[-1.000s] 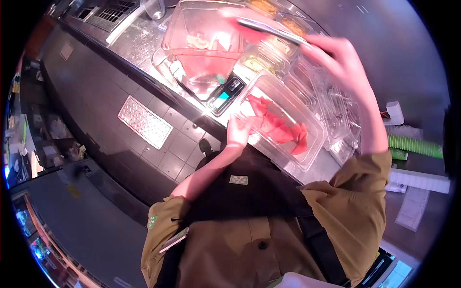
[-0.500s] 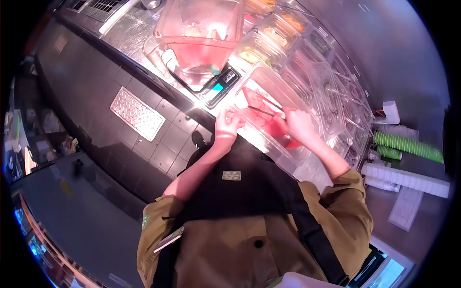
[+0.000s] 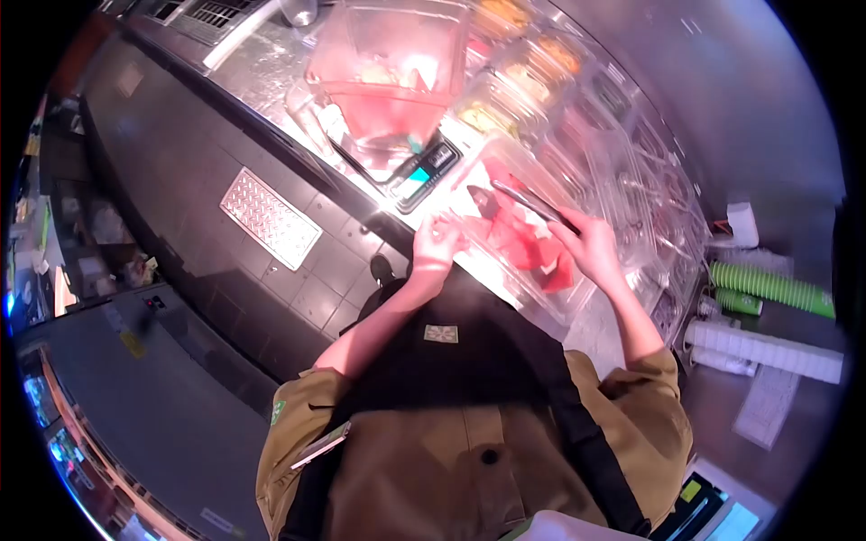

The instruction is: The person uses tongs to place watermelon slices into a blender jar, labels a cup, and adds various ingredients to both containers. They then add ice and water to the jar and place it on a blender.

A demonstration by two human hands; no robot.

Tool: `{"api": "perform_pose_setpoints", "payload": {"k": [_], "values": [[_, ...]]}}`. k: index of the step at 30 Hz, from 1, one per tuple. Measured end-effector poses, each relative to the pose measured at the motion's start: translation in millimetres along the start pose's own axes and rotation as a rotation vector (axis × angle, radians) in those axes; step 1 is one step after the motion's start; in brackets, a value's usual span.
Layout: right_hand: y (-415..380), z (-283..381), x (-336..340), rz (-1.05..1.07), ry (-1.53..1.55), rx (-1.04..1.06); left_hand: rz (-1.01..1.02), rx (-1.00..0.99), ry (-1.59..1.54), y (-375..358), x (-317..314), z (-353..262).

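Note:
A pair of dark tongs (image 3: 532,202) is gripped in my right hand (image 3: 592,245), slanting over a clear plastic tub (image 3: 561,305). Inside the tub lie soft red pieces (image 3: 514,236) that look like cut fruit. Close to the tongs' tips, a dark patch (image 3: 484,200) shows among the red. My left hand (image 3: 437,242) is at the tub's near left rim with its fingers curled in; I cannot tell what they hold. Just beyond it sits a black scale (image 3: 428,175) with a lit display.
Behind the scale stands a large clear container (image 3: 388,99) with red contents. Lidded tubs of yellow and orange food (image 3: 519,81) line the back. Clear lids (image 3: 631,194) crowd the right side. Green stacked cups (image 3: 767,287) lie far right. Left is the tiled floor (image 3: 189,153).
My right hand has drawn back slightly to the right and turned the tongs. The red pieces lie more exposed. My left hand stays at the rim; the whole view has shifted a little.

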State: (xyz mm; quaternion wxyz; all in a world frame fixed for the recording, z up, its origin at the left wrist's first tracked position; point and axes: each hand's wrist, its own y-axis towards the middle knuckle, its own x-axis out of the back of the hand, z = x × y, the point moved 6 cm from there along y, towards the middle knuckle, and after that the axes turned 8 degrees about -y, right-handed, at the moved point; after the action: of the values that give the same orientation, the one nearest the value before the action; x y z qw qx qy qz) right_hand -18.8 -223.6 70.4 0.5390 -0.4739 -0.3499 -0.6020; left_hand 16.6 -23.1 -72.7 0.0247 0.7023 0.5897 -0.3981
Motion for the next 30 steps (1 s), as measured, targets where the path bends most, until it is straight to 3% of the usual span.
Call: {"api": "perform_pose_setpoints", "payload": {"k": [1, 3, 5, 9, 12, 15, 17, 22, 25, 28, 30], "values": [[2, 3, 15, -0.024, 0.091, 0.028, -0.015, 0.012, 0.008, 1, 1, -4], [10, 24, 56, -0.266, 0.212, 0.229, -0.032, 0.056, 0.043, 2, 1, -4], [31, 74, 103, -0.176, 0.176, 0.222, -0.023, 0.072, 0.048, 0, -1, -8], [78, 140, 125, -0.345, -0.08, 0.471, 0.048, 0.06, 0.04, -2, 1, -8], [93, 143, 115, -0.163, -0.141, 0.403, 0.169, 0.013, 0.027, -8, -3, -13], [65, 87, 131, -0.155, 0.098, 0.162, 0.183, -0.007, 0.104, -10, -3, -17], [38, 24, 118, -0.124, 0.347, 0.016, 0.061, 0.135, 0.086, -7, -3, -15], [-14, -186, 31, -0.328, -0.152, -0.465, 0.122, 0.208, 0.113, -10, -6, -9], [-18, -215, -13, -0.418, -0.284, -0.358, 0.182, 0.287, 0.248, -25, -21, -2], [-5, -207, -36, -0.46, -0.311, -0.198, 0.135, 0.291, 0.293, -35, -33, 9], [-1, -222, -46, -0.404, -0.403, -0.205, 0.074, 0.257, 0.289, -40, -39, 13]]}}
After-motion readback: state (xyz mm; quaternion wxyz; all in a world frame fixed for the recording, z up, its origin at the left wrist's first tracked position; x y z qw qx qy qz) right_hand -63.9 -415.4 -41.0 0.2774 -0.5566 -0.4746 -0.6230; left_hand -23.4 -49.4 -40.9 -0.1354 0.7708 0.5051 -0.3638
